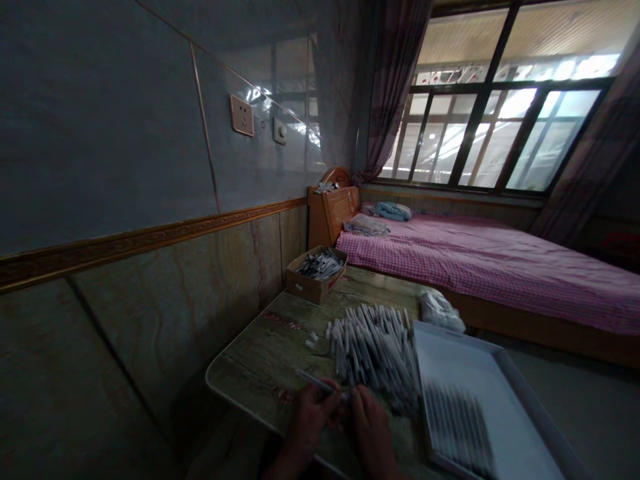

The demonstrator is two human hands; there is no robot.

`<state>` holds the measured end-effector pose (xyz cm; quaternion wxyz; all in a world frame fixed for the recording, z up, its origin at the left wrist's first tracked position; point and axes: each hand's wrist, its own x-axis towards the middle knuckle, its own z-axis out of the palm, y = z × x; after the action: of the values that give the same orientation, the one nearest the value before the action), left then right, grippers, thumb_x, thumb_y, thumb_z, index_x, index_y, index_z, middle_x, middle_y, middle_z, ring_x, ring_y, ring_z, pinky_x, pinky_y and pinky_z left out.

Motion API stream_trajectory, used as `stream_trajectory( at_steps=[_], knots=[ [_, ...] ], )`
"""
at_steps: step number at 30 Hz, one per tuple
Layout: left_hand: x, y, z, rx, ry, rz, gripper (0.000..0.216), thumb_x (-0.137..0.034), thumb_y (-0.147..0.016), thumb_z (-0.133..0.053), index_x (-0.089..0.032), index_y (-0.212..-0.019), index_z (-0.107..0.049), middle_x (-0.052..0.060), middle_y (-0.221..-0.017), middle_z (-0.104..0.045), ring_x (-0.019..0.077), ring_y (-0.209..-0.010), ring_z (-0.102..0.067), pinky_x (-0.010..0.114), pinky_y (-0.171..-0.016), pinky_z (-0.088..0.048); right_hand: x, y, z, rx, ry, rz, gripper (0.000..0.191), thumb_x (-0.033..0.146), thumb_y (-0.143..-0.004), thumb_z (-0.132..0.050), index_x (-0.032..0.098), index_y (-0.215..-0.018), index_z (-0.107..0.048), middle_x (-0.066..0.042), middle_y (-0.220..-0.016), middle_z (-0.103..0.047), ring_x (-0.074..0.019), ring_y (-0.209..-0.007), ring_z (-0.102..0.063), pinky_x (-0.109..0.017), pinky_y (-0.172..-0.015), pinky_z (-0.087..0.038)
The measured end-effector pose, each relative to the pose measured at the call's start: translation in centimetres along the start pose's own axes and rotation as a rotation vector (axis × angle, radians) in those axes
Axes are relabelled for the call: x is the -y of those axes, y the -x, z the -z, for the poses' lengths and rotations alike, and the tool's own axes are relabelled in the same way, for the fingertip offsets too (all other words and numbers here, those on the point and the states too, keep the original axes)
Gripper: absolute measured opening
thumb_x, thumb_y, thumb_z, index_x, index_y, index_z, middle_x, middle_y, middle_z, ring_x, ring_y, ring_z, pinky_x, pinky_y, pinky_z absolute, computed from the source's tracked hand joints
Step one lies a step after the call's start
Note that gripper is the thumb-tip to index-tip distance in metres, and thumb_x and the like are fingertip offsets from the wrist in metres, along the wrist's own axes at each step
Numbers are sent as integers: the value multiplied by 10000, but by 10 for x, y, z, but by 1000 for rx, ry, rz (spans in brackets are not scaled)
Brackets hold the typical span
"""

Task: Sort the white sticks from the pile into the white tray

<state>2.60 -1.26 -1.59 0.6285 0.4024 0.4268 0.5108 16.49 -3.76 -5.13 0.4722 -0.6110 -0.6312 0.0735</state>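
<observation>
My left hand (310, 423) and my right hand (373, 427) are close together at the near edge of a mottled green table (260, 360). My left hand grips a slim white pen (315, 381), and the fingertips of my right hand pinch its right end. Just beyond my hands lies a loose pile of similar white pens (373, 350). To the right, a white tray (465, 367) holds pens in tight parallel rows (455, 427). Several small white pieces (311, 340) lie left of the pile.
A cardboard box (307, 283) of dark-and-white pens stands at the table's far end, and a white cloth bundle (440, 311) lies at its far right. A tiled wall (150, 300) runs along the left. A pink checked bed (490, 267) lies beyond the table.
</observation>
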Motion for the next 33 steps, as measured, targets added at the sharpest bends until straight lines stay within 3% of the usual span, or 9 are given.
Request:
stream_trajectory(
  at_steps=[3, 7, 12, 16, 20, 25, 29, 33],
  knots=[
    [0, 0, 0, -7, 10, -2, 477, -527, -520, -852, -158, -753, -658, -23, -500, -648, 138, -388, -573, 236, -395, -462, 5, -3, 5, 72, -70, 6, 449, 622, -897, -426, 262, -781, -668, -40, -734, -681, -184, -642, -611, -257, -594, -441],
    [-1, 1, 1, -31, 53, -10, 485, -539, -532, -843, -155, -769, -666, -19, -531, -653, 142, -409, -581, 249, -407, -480, 23, -6, 12, 140, -192, -93, 381, 517, -960, -392, 256, -756, -580, 13, -678, -614, -152, -605, -579, -224, -557, -427],
    [0, 1, 0, 9, 40, 4, 468, -519, -547, -845, -155, -774, -657, -18, -522, -653, 151, -418, -588, 257, -411, -492, 23, -4, 7, 73, -200, -130, 430, 559, -946, -372, 264, -705, -570, -16, -665, -622, -169, -604, -576, -250, -565, -421],
    [-2, 2, -1, -4, 46, 1, 461, -516, -548, -845, -153, -757, -652, -17, -523, -653, 144, -411, -581, 245, -404, -474, 26, -6, 11, 120, -221, -139, 463, 563, -961, -336, 261, -699, -569, -2, -634, -599, -162, -584, -562, -242, -550, -412],
    [-9, 4, -2, -22, 77, -12, 454, -511, -542, -851, -157, -744, -653, -16, -558, -663, 135, -436, -592, 232, -426, -470, 34, -7, 16, 167, -250, -149, 420, 577, -934, -429, 249, -696, -540, 27, -626, -588, -146, -576, -561, -223, -539, -408],
    [-10, 5, -3, 22, 50, 6, 454, -528, -536, -846, -163, -719, -647, -28, -501, -628, 130, -386, -559, 233, -394, -449, 29, -5, 14, 169, -174, -62, 503, 583, -956, -325, 262, -671, -587, -5, -629, -634, -164, -578, -590, -248, -555, -407],
    [-6, 4, -1, -17, 56, -2, 434, -499, -545, -850, -162, -739, -656, -20, -543, -653, 136, -432, -585, 229, -410, -465, 28, -6, 13, 142, -204, -104, 433, 565, -955, -367, 264, -743, -595, -9, -686, -656, -169, -627, -611, -242, -578, -439],
    [-2, 1, 1, 17, 49, -2, 414, -486, -572, -840, -165, -756, -656, -30, -525, -638, 132, -413, -573, 228, -400, -460, 24, -5, 11, 135, -173, -88, 450, 565, -951, -385, 270, -678, -587, 6, -614, -622, -164, -563, -581, -242, -543, -426]
  ],
)
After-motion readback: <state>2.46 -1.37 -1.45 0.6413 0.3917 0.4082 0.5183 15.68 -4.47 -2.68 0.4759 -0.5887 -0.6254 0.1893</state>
